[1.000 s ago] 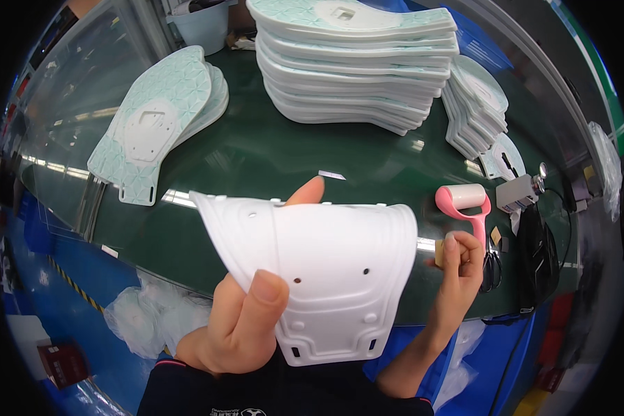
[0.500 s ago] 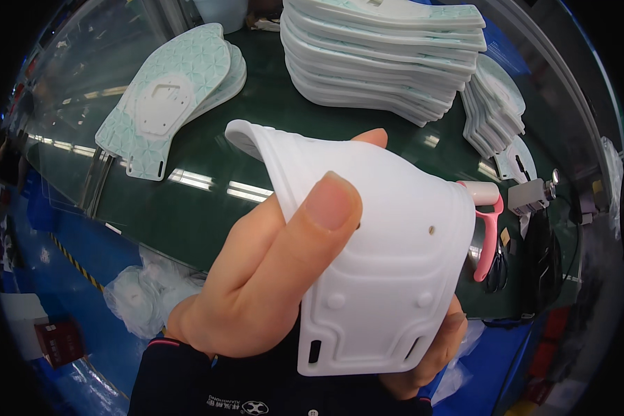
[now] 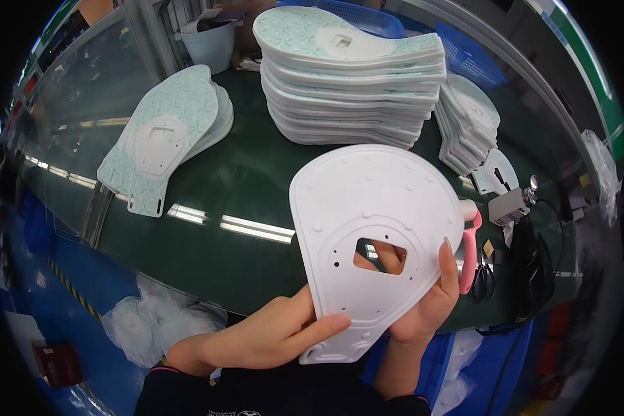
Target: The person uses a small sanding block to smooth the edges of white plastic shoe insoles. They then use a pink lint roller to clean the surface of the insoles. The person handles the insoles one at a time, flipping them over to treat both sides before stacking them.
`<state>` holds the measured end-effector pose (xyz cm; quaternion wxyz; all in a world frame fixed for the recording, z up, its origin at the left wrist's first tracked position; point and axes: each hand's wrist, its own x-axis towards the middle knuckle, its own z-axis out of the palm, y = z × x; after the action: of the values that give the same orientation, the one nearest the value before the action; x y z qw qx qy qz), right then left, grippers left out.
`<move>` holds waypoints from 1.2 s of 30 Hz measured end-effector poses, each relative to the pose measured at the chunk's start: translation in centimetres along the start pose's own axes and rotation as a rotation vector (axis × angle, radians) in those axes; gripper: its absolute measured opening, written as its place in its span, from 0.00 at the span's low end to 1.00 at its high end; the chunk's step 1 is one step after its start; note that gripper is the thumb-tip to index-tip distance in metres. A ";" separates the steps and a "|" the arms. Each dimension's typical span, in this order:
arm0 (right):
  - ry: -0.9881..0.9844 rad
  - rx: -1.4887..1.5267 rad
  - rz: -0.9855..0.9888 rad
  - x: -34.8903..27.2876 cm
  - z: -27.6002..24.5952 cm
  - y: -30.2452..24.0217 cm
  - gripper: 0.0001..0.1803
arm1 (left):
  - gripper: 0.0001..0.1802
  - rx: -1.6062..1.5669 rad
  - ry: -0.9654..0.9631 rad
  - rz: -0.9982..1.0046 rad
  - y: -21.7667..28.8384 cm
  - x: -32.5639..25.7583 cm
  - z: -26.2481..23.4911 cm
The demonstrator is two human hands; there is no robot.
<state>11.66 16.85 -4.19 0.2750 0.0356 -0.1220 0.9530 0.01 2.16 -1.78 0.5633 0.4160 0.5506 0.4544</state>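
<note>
I hold a flat white plastic panel [image 3: 374, 229] in front of me, its broad rounded end up and its narrow end toward me. It has a rectangular cut-out in the middle and several small holes. My left hand [image 3: 270, 336] pinches its lower left edge with the thumb on top. My right hand [image 3: 423, 308] grips the lower right edge, and its fingers show through the cut-out.
On the dark green table [image 3: 243, 180] stand a tall stack of mint-patterned panels [image 3: 353, 76], a smaller stack [image 3: 166, 132] at the left and another [image 3: 471, 125] at the right. A pink roller [image 3: 470, 249], scissors [image 3: 483, 281] and a small grey device [image 3: 509, 204] lie at the right. White bags [image 3: 152, 322] sit on the blue floor.
The white panel has been turned from a curved, edge-on pose to flat and face-up. My left thumb slid from its middle to its lower edge; my right hand now grips the right edge.
</note>
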 end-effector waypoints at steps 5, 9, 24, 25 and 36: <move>0.100 -0.080 -0.198 1.4 1.4 -1.6 0.26 | 0.48 -0.181 0.056 0.279 -2.2 -2.3 3.0; 0.197 -0.164 -0.126 1.7 0.7 -1.8 0.26 | 0.21 0.646 0.191 0.609 -1.9 -2.0 1.8; -0.010 -0.221 -0.064 -3.0 -2.3 0.3 0.25 | 0.08 0.411 0.640 0.846 0.6 0.7 -1.9; 0.000 -0.279 -0.074 -3.1 -2.5 0.1 0.27 | 0.07 0.460 0.614 0.861 0.5 0.6 -2.0; -0.211 -1.486 -0.590 -2.3 0.6 -0.9 0.31 | 0.05 0.841 0.514 0.888 1.5 -1.0 -2.0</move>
<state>14.05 16.22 -3.71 0.4542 -0.0362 -0.7349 0.5024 -2.08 1.46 -0.23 -0.0371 0.6662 0.5740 0.4747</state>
